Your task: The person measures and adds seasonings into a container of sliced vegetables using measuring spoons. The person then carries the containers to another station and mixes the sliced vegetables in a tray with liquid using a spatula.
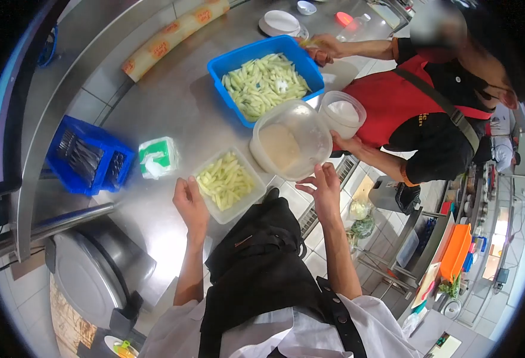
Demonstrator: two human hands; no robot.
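On my head feed, a grey metal tabletop (167, 101) is carrying most of the containers. The biggest, a bright blue rectangular plastic tub (259, 50), is holding a heap of pale green cut strips (256, 89) with a small white clump among them. A deep translucent plastic tub (313, 128) is overlapping its near corner in my view and hiding part of it; a pale beige layer is covering its bottom. My right hand (324, 183) is hovering loosely open by its near rim; I cannot tell whether it is touching. Left of these, blue plastic bins (68, 179) are holding metal cutlery. Nearest my apron, a square translucent plastic tub (236, 210) is sitting at the edge, holding more strips. My left hand (189, 200) is curling at its left corner; whether it is gripping, I cannot tell. A round translucent tub (340, 126) is containing something white.

A co-worker in red and black (417, 89) is crowding the right side, one hand reaching to the blue tub, the other supporting the round one. A long patterned roll (176, 37) is lying along the far left, white plates (281, 22) are resting beyond the blue tub, and a green-and-white packet (158, 158) is lying between bins and square tub.
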